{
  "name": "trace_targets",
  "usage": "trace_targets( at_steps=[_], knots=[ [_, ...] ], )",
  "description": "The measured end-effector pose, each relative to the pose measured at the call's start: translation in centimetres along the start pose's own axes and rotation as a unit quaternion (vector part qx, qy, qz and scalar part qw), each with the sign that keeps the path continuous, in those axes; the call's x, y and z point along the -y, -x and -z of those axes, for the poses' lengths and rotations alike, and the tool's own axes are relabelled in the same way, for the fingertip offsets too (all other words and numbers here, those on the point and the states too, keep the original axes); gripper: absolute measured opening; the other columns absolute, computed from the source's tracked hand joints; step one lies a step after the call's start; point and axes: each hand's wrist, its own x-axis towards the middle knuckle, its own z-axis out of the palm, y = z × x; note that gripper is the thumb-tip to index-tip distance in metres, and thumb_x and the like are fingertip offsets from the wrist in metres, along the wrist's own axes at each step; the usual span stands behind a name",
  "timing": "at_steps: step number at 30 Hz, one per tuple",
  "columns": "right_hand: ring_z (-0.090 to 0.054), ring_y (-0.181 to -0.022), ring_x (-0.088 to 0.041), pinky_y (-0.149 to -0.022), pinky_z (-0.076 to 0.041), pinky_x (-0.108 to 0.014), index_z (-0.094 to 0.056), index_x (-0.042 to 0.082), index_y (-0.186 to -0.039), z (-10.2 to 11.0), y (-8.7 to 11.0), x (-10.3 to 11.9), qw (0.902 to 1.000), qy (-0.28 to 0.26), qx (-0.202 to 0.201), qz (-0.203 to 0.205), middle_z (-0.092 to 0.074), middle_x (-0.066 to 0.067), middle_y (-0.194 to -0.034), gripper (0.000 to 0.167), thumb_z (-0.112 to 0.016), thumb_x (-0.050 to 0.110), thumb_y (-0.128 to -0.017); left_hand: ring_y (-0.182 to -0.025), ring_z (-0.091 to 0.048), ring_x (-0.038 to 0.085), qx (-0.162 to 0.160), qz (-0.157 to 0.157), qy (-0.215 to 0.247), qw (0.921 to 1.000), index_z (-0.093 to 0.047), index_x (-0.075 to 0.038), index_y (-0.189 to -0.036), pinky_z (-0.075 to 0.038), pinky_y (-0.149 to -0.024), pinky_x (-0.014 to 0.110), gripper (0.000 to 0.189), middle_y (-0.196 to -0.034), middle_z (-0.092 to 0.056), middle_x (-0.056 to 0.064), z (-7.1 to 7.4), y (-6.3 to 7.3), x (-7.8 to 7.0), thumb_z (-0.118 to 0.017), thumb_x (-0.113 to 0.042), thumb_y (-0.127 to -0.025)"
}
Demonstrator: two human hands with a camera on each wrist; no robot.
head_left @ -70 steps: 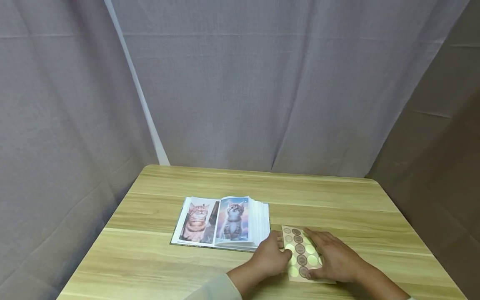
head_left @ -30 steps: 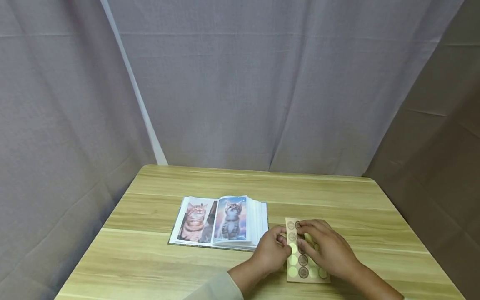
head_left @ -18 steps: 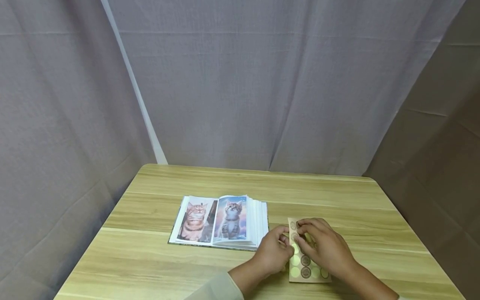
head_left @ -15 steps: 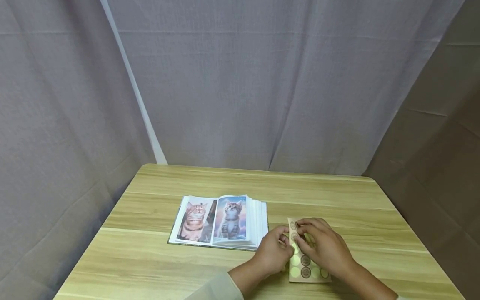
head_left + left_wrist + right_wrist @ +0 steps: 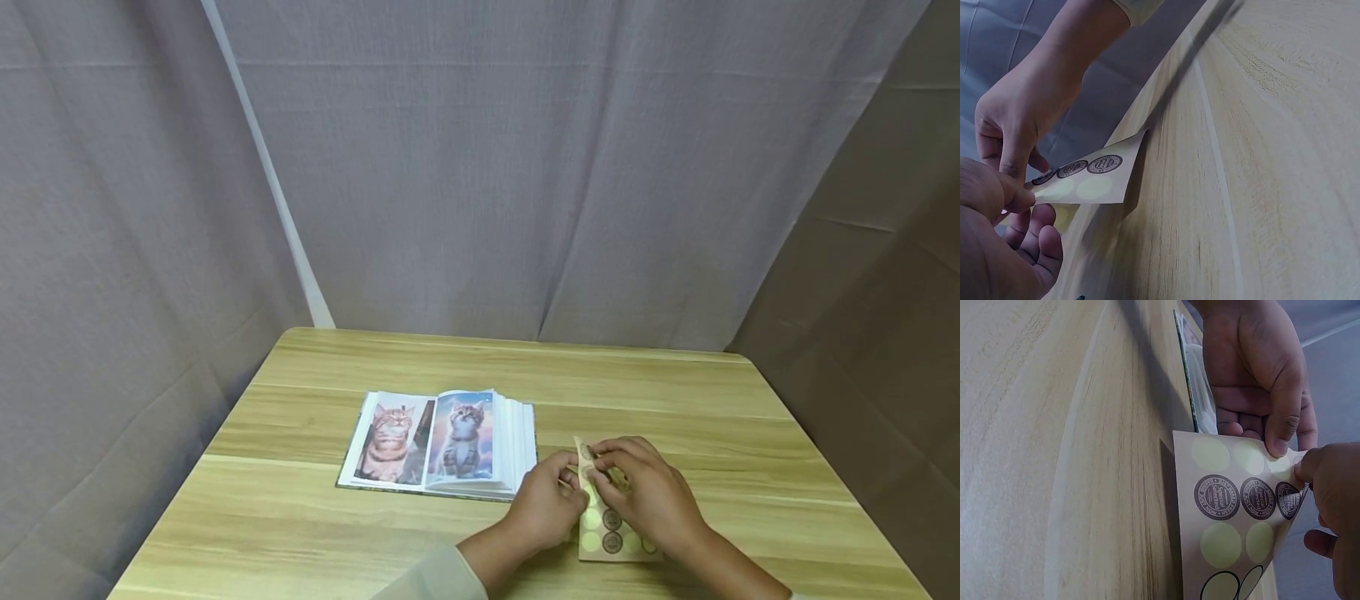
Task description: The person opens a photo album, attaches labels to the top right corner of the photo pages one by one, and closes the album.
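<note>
A tan sheet of round stickers (image 5: 621,557), some pale yellow and some dark-ringed with print, stands tilted near the table's front. Its left edge is pinched by my left hand (image 5: 546,504), thumb on the face and fingers behind, as the right wrist view shows of the left hand (image 5: 1260,369). My right hand (image 5: 656,496) pinches at the upper part with thumb and fingertips, bending the sheet there. In the left wrist view, the right hand (image 5: 1029,106) reaches over the sticker sheet (image 5: 1113,187). The right fingertips hide the stickers under them.
An open photo album (image 5: 517,442) with kitten pictures lies just left of the hands, close to the left knuckles. The wooden table (image 5: 300,533) is bordered by grey curtains (image 5: 450,183) at the back and sides.
The right hand has gone from the sheet's right side and lower edge to its upper stickers. The sheet has turned straighter, shifted slightly right, and now bends more near its top.
</note>
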Motion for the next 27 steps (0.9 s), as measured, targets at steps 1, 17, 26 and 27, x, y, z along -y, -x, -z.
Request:
trace_targets(
  at_steps=[1,17,26,27],
  knots=[
    [-0.065,-0.101,-0.015,-0.060,-0.055,-0.025,-0.074,0.020,-0.083,0.00,0.02,0.01,1.0000,0.001,-0.003,0.002,-0.070,0.007,-0.110,0.019,-0.091,0.016,-0.076,-0.063,-0.056,0.000,-0.001,0.000,0.001,1.0000,-0.066,-0.010,-0.120,-0.045,-0.051,0.017,0.038,-0.085,-0.057,-0.008,-0.03,-0.01,0.00,-0.067,0.010,-0.086],
    [-0.066,-0.092,-0.014,-0.052,-0.047,-0.016,-0.065,0.028,-0.081,-0.11,0.52,0.21,0.9993,-0.035,0.008,0.011,-0.073,0.006,-0.108,0.028,-0.087,0.011,-0.078,-0.066,-0.059,0.003,-0.011,0.017,0.027,0.9994,-0.066,-0.008,-0.126,-0.048,-0.053,0.017,0.044,-0.087,-0.059,-0.004,0.02,0.06,0.08,-0.066,0.012,-0.088],
    [-0.045,-0.059,0.002,-0.044,-0.039,-0.018,-0.055,0.032,-0.081,-0.02,0.75,0.42,0.9963,-0.069,0.039,-0.032,-0.070,0.001,-0.116,0.033,-0.077,0.008,-0.085,-0.065,-0.058,0.003,-0.019,0.013,0.022,0.9995,-0.066,-0.007,-0.126,-0.048,-0.052,0.018,0.044,-0.087,-0.059,-0.004,0.05,-0.17,0.55,-0.067,0.012,-0.087],
    [-0.044,-0.059,0.003,-0.044,-0.039,-0.018,-0.054,0.032,-0.081,-0.02,0.76,0.44,0.9961,-0.069,0.040,-0.037,-0.069,0.001,-0.117,0.033,-0.077,0.008,-0.086,-0.065,-0.058,0.003,-0.019,0.014,0.020,0.9995,-0.066,-0.007,-0.127,-0.049,-0.053,0.018,0.044,-0.087,-0.058,-0.004,0.05,-0.18,0.60,-0.067,0.012,-0.087]
  ],
)
